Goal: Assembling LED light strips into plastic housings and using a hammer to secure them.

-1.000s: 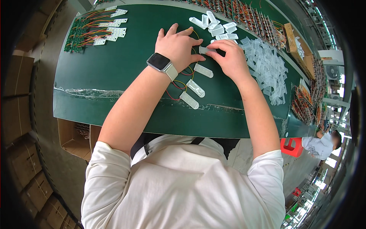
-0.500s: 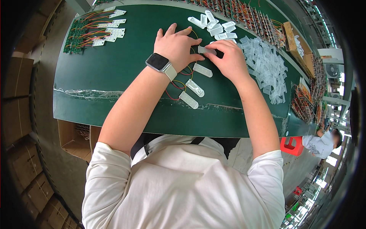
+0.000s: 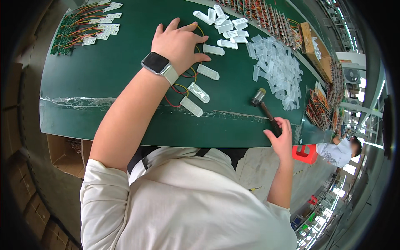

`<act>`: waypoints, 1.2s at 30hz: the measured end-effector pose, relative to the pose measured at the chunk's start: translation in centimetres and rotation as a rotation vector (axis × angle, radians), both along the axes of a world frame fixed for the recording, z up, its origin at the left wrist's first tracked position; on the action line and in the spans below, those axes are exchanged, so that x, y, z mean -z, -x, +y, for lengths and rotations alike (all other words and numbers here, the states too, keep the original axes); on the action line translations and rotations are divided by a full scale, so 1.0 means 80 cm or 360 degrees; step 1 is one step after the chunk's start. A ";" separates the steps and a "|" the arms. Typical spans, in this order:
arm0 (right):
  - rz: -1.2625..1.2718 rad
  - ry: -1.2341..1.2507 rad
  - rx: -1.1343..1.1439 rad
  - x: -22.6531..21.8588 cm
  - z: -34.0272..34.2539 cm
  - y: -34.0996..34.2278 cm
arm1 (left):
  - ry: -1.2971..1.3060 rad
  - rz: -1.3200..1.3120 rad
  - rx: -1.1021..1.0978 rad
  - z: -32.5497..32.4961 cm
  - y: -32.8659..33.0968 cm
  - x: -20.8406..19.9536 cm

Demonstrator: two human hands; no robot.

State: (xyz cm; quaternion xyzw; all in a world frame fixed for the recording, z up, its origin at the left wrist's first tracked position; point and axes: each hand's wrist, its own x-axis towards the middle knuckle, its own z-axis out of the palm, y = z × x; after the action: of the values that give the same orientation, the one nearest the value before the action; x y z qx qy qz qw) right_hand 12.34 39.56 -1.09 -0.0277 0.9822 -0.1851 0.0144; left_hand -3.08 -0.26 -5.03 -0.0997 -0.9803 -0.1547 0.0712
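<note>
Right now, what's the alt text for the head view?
A right hand is at the handle of a hammer above a green worktop; the left hand is spread beside four oblong, wired white modules. White plastic casings and translucent strips lie farther off, green circuit boards upper left.

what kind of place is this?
Probably an electronics assembly shop: wired green circuit boards and a pile of translucent plastic pieces cover parts of the green worktable, and the right hand grips a hammer.
</note>
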 end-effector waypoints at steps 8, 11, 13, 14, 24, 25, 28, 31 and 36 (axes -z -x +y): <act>0.0430 -0.0075 -0.0340 -0.008 -0.035 0.010 | -0.0027 -0.0043 -0.0011 0.001 -0.002 -0.001; -0.0092 0.0944 0.0385 -0.012 -0.101 0.019 | -0.0025 -0.0052 -0.0006 -0.001 -0.003 -0.004; -0.0087 0.1042 0.0315 -0.015 -0.137 0.035 | -0.0033 -0.0049 -0.0003 0.000 -0.002 -0.003; -0.0082 0.1140 0.0247 -0.015 -0.151 0.044 | -0.0039 -0.0047 0.0005 0.001 -0.002 -0.003; 0.0214 0.0739 -0.0181 -0.001 -0.188 0.081 | -0.0072 -0.0017 -0.0002 -0.001 -0.003 -0.002; 0.0222 0.0688 -0.0194 0.004 -0.187 0.083 | -0.0070 -0.0003 -0.0011 0.000 -0.002 0.000; 0.0046 0.0455 -0.0163 0.019 -0.187 0.085 | -0.0060 -0.0028 0.0010 0.002 0.000 0.000; 0.0099 0.0506 -0.0209 -0.002 -0.194 0.087 | -0.0011 -0.0062 -0.0001 -0.002 -0.004 -0.007; 0.0054 0.0764 -0.0059 0.005 -0.177 0.091 | -0.0053 0.0006 -0.0003 -0.001 -0.002 0.001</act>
State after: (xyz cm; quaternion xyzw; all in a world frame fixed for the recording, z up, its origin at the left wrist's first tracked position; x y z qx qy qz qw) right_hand 5.09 25.36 -1.47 -0.0515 0.9094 -0.4126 -0.0058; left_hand -2.94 -0.33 -5.10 -0.0979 -0.9776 -0.1708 0.0749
